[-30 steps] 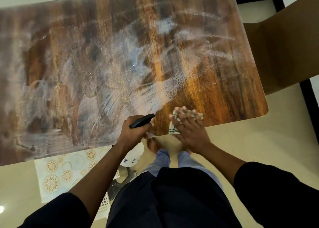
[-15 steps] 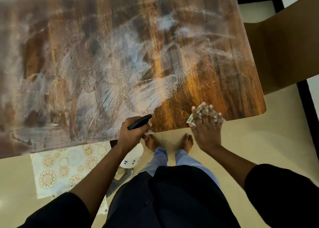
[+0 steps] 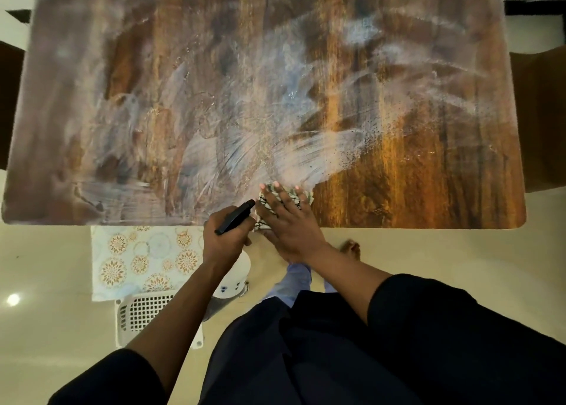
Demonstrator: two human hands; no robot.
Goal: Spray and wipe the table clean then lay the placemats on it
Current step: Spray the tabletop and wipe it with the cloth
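The wooden table (image 3: pixel 413 175) fills the upper view, smeared with white streaks of spray over its left and middle; its near right part shows bare wood. My right hand (image 3: pixel 288 221) presses a checked cloth (image 3: pixel 266 204) flat on the table's near edge with straight fingers. My left hand (image 3: pixel 225 239) grips a white spray bottle (image 3: pixel 234 277) by its black head (image 3: pixel 235 216), just left of the cloth and below the table edge. A patterned placemat (image 3: pixel 137 260) lies on a white basket (image 3: pixel 144 312) on the floor at my left.
Brown chairs stand at the table's right side (image 3: pixel 545 113) and left side (image 3: pixel 9 104). Pale tiled floor (image 3: pixel 444 251) spreads below the table. My bare foot (image 3: pixel 350 248) stands close to the table's near edge.
My right hand has slid the cloth leftward along the near edge, from the right part to beside the spray bottle. The view has shifted so more of the table shows.
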